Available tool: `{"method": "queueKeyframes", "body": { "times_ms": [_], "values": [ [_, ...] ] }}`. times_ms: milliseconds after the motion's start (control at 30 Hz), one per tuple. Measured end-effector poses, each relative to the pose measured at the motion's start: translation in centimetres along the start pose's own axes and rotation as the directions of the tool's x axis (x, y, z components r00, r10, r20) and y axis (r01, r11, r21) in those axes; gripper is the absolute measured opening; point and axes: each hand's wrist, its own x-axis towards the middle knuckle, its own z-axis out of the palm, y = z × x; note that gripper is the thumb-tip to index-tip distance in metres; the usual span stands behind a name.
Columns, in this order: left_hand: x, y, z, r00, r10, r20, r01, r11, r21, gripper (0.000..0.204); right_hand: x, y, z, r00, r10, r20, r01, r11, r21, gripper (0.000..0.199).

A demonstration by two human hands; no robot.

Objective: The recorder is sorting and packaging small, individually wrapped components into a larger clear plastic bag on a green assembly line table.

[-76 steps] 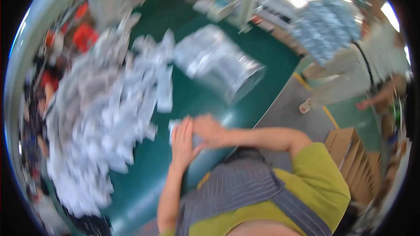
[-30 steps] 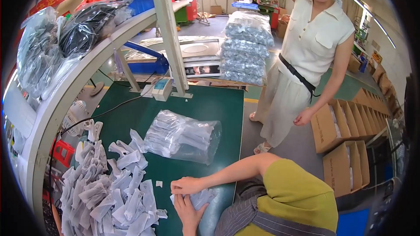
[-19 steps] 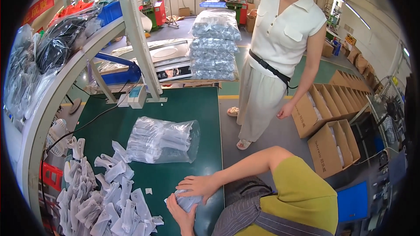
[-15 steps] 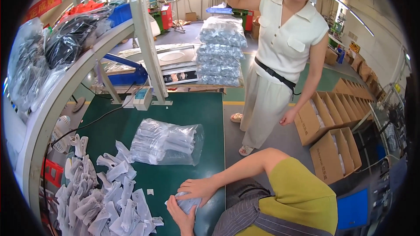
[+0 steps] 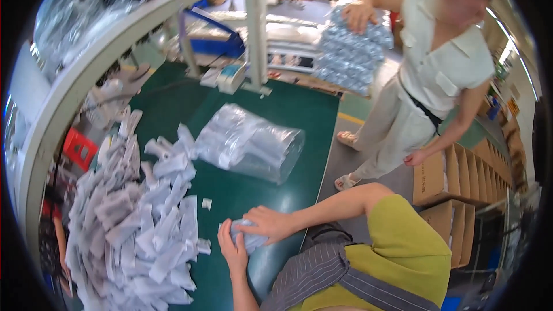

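On the green table (image 5: 271, 121), both hands close on a small clear packet (image 5: 249, 237): left hand (image 5: 232, 251) upright beneath, fingers curled around it; right hand (image 5: 269, 223) reaching across, fingers clamped on top.

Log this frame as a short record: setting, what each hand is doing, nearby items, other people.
setting: green worktable under a curved metal rack, workshop floor to the right
left hand: cupped under a small clear packet
right hand: gripping the same packet from above
nearby: heap of white packets on the left; large clear bag of packets behind the hands
other people: one person standing by a stack of bagged goods, hand on top
floor: open cardboard boxes at right
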Motion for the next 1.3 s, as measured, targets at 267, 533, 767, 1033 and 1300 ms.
{"method": "queueKeyframes", "body": {
  "times_ms": [267,533,767,1033,1300],
  "values": [
    [2.5,2.4,0.1,0.944,-0.171,-0.283,0.151,0.984,-0.092,0.037,-5.6,-1.4,-8.0,0.944,0.329,0.03,-0.331,0.94,0.09,0.09],
    [12.1,13.3,9.7,0.935,0.35,-0.052,-0.325,0.908,0.264,0.078,-13.7,1.5,-15.6,0.655,0.691,-0.307,-0.749,0.649,-0.137,0.085],
    [14.9,11.0,9.9,0.923,0.379,-0.065,-0.317,0.846,0.429,0.016,-5.7,5.1,-14.0,0.74,0.593,-0.319,-0.642,0.763,-0.071,0.073],
    [13.3,11.9,12.7,0.876,0.48,0.043,-0.478,0.853,0.21,0.018,0.5,12.7,-5.8,0.675,0.737,-0.041,-0.735,0.665,-0.132,0.072],
    [1.1,7.5,3.1,0.954,0.207,-0.215,-0.12,0.925,0.361,0.023,-3.9,7.0,-6.2,0.933,0.316,-0.171,-0.326,0.945,-0.037,0.038]
  ]
}}
